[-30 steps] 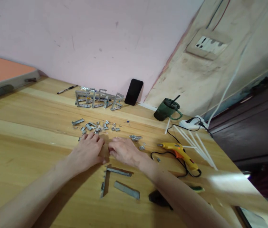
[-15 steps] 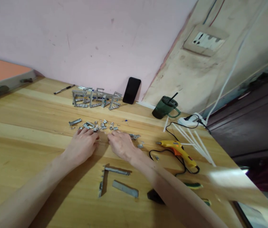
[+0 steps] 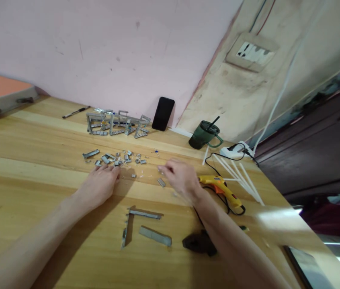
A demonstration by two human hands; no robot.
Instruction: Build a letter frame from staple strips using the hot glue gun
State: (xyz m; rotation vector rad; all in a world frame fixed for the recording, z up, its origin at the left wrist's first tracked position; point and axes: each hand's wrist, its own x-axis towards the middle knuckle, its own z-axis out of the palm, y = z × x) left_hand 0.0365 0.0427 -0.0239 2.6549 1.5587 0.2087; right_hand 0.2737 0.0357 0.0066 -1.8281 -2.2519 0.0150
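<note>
My left hand (image 3: pixel 102 182) rests palm down on the wooden table, fingers loosely bent, tips at the near edge of a scatter of small grey metal pieces (image 3: pixel 106 158) that look like bits of staple strip. To the right, my right hand (image 3: pixel 182 178) is slightly blurred, its fingers curled in; whatever they hold is hidden. A short grey strip (image 3: pixel 161 182) lies just left of it. Nearer me are an L-shaped grey metal strip assembly (image 3: pixel 128 220) and a separate flat strip (image 3: pixel 155 236). Pliers (image 3: pixel 198 243) lie partly under my right forearm.
Metal strip frames (image 3: pixel 118 124) stand at the back beside a pen (image 3: pixel 76 112) and a leaning phone (image 3: pixel 163 114). At right are a green mug (image 3: pixel 204 135), yellow glue gun (image 3: pixel 221 188), white glue sticks (image 3: pixel 239 178) and a power strip (image 3: pixel 236 150). Another device (image 3: pixel 305 267) lies near the right edge.
My right hand has moved right, away from the pile toward the glue gun, uncovering a short strip and small bits. My left hand has stayed by the pile. The view has shifted slightly.
</note>
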